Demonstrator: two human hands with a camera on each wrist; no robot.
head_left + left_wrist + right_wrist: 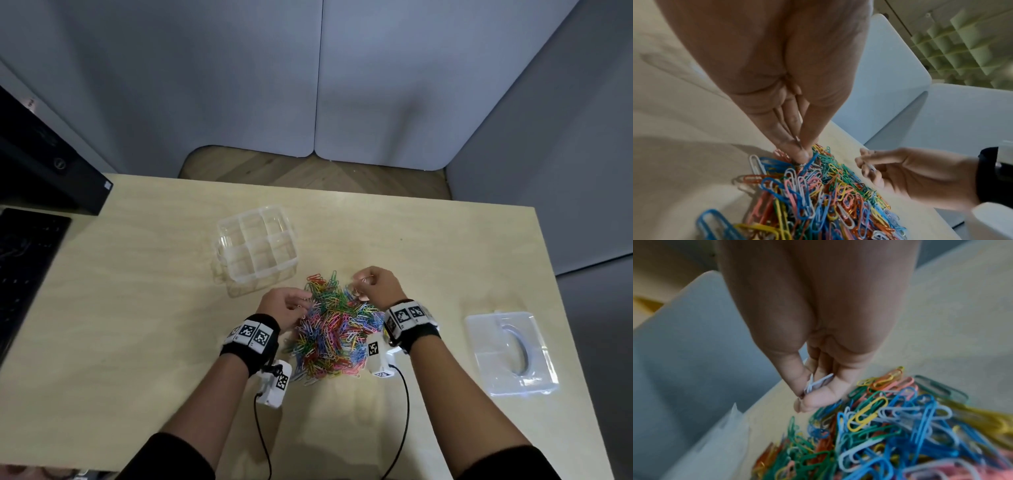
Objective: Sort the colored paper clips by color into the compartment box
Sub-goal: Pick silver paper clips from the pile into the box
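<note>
clips: big messy heap of paper clips (330,327) on the worktop (137,308), blue, green, yellow, orange, pink and white all tangled together
box: clear plastic compartment box (255,245), open top, upright, every cell looks empty, sits just past the heap's far-left edge, not touching it

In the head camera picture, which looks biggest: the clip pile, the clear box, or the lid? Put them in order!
1. Clip pile, the widest.
2. and 3. Clear box and lid look much alike. The lid lies nearer the camera, so I won't rank those two.
</note>
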